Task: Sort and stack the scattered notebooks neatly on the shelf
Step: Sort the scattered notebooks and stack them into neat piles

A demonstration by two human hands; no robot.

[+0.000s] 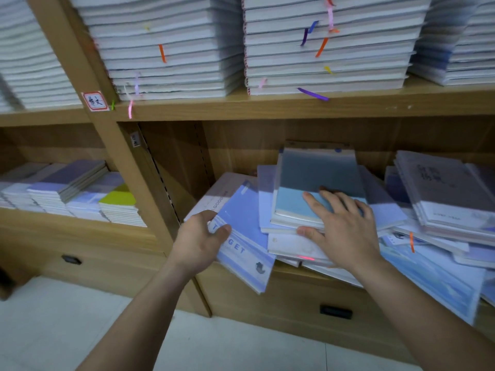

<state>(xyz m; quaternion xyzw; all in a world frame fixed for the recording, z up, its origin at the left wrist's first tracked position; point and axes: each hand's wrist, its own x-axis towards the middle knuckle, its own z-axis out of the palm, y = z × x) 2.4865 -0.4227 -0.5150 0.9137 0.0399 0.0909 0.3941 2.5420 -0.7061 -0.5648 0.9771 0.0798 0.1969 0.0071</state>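
Note:
Scattered notebooks lie in a loose heap on the lower wooden shelf [292, 274]. My left hand [199, 241] grips the left edge of a periwinkle-blue notebook [245, 236] that hangs over the shelf's front edge. On a light-blue notebook [292, 204] atop a small pile rests my right hand [341, 226], fingers spread flat and thumb against the pile's front edge. More blue notebooks [434, 279] sprawl to the right, under a grey-covered pile [450, 194].
The upper shelf [267, 105] holds tall neat stacks of white notebooks [171, 49] with coloured ribbon markers. The left bay holds tidy low stacks [69, 194]. A drawer handle [336, 311] sits below the shelf. Pale floor lies beneath.

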